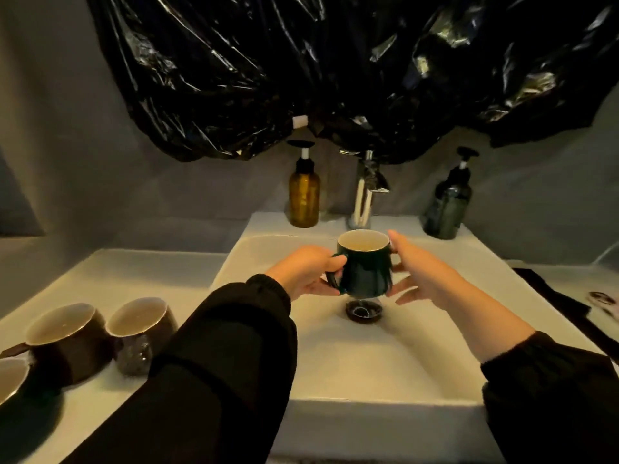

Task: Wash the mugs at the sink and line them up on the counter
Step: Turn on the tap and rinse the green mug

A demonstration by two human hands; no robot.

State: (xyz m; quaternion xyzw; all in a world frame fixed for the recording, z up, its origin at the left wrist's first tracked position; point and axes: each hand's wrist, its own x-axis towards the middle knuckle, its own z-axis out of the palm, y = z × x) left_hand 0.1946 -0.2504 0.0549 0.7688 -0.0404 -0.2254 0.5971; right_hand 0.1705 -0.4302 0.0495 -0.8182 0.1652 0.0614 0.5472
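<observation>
I hold the green mug [365, 267] upright above the sink [368, 370] drain [363, 312]: glazed ceramic, rigid, breakable, likely slick once wet. My left hand [306, 272] curls round its handle; my right hand [423, 274], fingers spread, seems to steady its side. Brown mugs [67, 339] stand on the counter [140, 272]

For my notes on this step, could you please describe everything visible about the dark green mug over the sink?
The dark green mug looks like glossy ceramic, with a cream inside and thin pale rim. It is upright, held above the drain of the white sink, before the faucet. Its handle points left, gripped by the left hand. The right hand, fingers relaxed, lies against its other side.
</observation>
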